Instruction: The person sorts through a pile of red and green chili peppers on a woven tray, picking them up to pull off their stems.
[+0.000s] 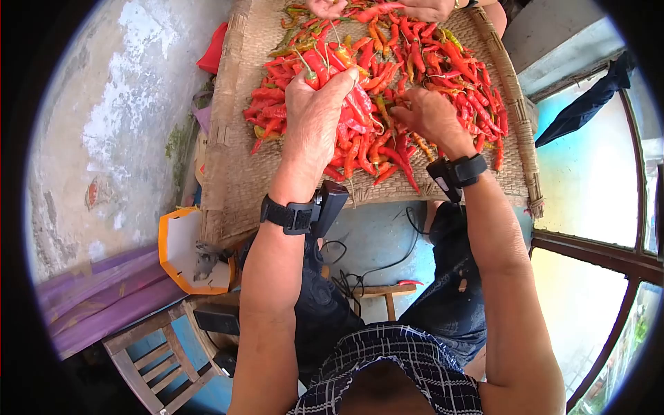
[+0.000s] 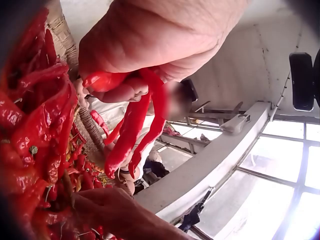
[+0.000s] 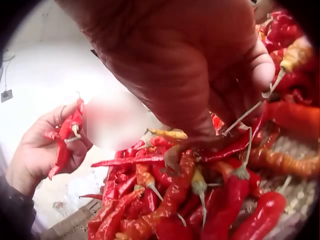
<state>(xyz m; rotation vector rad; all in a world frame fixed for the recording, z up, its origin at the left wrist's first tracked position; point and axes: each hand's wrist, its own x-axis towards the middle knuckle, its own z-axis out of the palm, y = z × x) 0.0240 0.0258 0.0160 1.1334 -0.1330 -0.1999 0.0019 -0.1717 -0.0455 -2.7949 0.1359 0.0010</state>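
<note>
My left hand (image 1: 315, 114) grips a bunch of red chili peppers (image 2: 131, 130) above the near left part of a chili pile. Several stems stick up past its thumb, and pepper tips hang below the fingers in the left wrist view. To the right, my right hand (image 1: 436, 121) reaches down into the pile of red and orange chili peppers (image 1: 477, 97), thumb and fingers spread apart. Its fingertips are right at a slim red chili (image 3: 232, 148) in the right wrist view, partly hidden by the hand. The pile lies on a woven mat (image 1: 228, 159).
Across the mat are another person's hands (image 1: 425, 8), near the far peppers. A peeling wall (image 1: 124, 104) stands at left and a window (image 1: 588, 187) at right. Below the mat are a small wooden stool (image 1: 389, 294), dark cables (image 1: 356, 278) and a wooden chair (image 1: 162, 363).
</note>
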